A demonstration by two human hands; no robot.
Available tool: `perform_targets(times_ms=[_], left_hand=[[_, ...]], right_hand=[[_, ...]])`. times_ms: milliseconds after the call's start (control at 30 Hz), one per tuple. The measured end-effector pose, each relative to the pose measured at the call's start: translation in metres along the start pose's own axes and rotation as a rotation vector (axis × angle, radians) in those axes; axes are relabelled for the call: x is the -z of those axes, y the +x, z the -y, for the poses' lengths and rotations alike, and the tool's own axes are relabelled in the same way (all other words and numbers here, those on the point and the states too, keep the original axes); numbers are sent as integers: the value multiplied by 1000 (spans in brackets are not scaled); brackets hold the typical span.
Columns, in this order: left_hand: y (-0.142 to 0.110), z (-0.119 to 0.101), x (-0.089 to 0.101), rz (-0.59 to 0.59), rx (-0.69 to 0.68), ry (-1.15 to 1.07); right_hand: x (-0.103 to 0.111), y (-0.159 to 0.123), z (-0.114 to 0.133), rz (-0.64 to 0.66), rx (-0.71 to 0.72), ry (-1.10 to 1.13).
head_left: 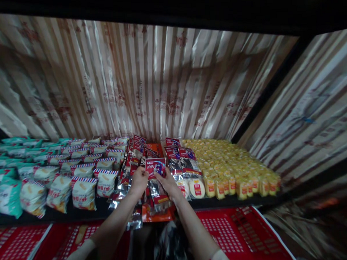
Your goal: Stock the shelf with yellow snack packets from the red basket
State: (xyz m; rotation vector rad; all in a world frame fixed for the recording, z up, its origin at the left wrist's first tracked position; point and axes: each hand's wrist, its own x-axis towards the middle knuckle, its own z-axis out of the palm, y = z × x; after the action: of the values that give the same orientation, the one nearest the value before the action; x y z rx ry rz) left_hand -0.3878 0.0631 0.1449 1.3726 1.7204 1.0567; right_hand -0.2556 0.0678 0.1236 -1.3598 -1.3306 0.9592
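Note:
Between both hands is a snack packet (155, 166) with a red and blue printed top and a clear lower part. My left hand (139, 182) pinches its left edge, and my right hand (167, 181) grips the right edge. Similar packets (137, 147) lie heaped to the left of the hands. On the right, more of these red-topped packets (181, 160) rest over round white packs (196, 188). An orange package (157, 216) shows below and behind the held packet.
White snack bags (83, 192) and green bags (9, 197) stand in rows on the left of the dark shelf (102, 209). Small yellow packs (231, 165) fill the right. Red plastic baskets (224, 231) sit below the front edge. Striped printed sheeting (160, 80) hangs behind.

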Motion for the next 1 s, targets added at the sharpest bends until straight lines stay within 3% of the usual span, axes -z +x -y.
perform_targets(times_ms=[133,300,367,533,700,833,1000], left_hand=[[-2,-6,9,73,-56,218],[-1,-8,32,-19,-363,653],[6,-3,35,-12,-409,745],[21,18,35,-7,-346,849],[18,31,38,0,-254,843],[15,36,39,-38,-255,801],[17,48,39,-130,-324,763]], right_hand=[[6,2,-4,-50,29,-147],[-5,-2,-11,-113,111,-483],[-10,-5,-9,-115,118,-570],[-15,-9,4,-103,115,-734],[-17,-4,7,-45,99,-962],[-21,0,5,7,72,-1144],[-20,3,14,25,167,-1243]])
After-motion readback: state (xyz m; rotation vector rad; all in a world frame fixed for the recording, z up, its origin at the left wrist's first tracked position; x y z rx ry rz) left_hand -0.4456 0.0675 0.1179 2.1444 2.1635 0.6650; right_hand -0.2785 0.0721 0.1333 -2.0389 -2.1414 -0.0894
